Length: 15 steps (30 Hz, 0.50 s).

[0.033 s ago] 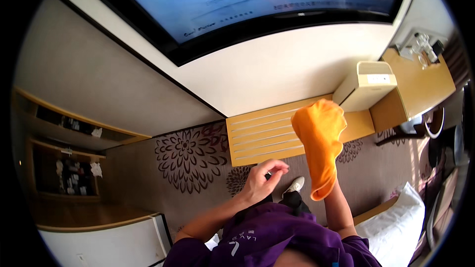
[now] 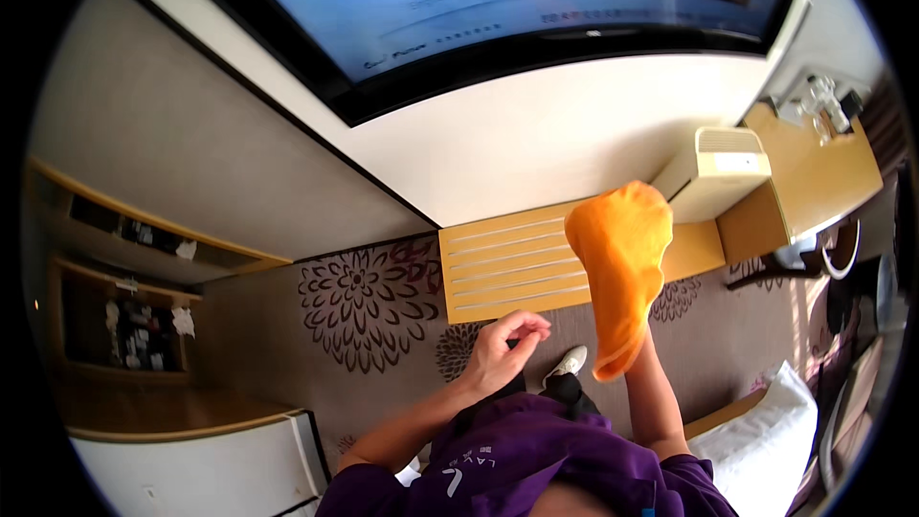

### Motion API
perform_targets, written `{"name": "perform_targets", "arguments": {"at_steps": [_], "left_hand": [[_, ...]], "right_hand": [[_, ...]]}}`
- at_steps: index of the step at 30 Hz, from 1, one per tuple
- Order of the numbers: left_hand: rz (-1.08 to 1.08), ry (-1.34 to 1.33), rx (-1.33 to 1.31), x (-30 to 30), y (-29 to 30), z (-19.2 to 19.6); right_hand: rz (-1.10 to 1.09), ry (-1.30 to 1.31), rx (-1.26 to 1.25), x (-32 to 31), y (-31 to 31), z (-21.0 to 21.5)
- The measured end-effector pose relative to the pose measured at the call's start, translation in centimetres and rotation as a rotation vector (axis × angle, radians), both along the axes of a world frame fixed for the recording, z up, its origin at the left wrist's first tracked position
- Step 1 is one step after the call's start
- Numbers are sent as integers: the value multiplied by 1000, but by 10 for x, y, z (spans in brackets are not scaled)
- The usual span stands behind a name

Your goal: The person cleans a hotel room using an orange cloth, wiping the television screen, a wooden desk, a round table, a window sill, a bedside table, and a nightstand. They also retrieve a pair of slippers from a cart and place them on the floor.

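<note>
An orange cloth (image 2: 622, 268) hangs over my right hand like a loose mitt, covering it down to the wrist. The bare forearm comes up from below on the right, while the hand's fingers are hidden in the cloth, so their grip does not show. My left hand (image 2: 501, 354) is held in front of my body, left of the cloth and apart from it. Its fingers are loosely curled with a gap to the thumb, and I see nothing in it.
Ahead is a low slatted wooden bench (image 2: 512, 268) with a cream box-shaped appliance (image 2: 718, 172) on it. A large screen (image 2: 479, 0) hangs above. Wooden shelves (image 2: 124, 325) with small items stand at left; a white pillow (image 2: 756, 431) lies at lower right. Patterned carpet (image 2: 359, 306) covers the floor.
The orange cloth has turned slightly over my right hand, and its lower edge now looks more folded and a little higher. My left hand has barely moved.
</note>
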State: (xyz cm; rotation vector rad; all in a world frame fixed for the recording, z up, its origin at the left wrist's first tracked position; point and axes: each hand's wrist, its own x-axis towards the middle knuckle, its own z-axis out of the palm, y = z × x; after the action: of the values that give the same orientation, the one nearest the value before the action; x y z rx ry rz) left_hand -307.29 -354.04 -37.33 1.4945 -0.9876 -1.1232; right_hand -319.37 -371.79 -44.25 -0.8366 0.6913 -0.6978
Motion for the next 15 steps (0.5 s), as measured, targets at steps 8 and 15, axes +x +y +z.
{"name": "perform_targets", "arguments": {"at_steps": [8, 15], "left_hand": [[215, 291, -2, 81, 21, -10], [316, 386, -31, 152, 12, -18]], "right_hand": [[-79, 165, -990, 182, -39, 8], [-224, 442, -1785, 391, -67, 107]]}}
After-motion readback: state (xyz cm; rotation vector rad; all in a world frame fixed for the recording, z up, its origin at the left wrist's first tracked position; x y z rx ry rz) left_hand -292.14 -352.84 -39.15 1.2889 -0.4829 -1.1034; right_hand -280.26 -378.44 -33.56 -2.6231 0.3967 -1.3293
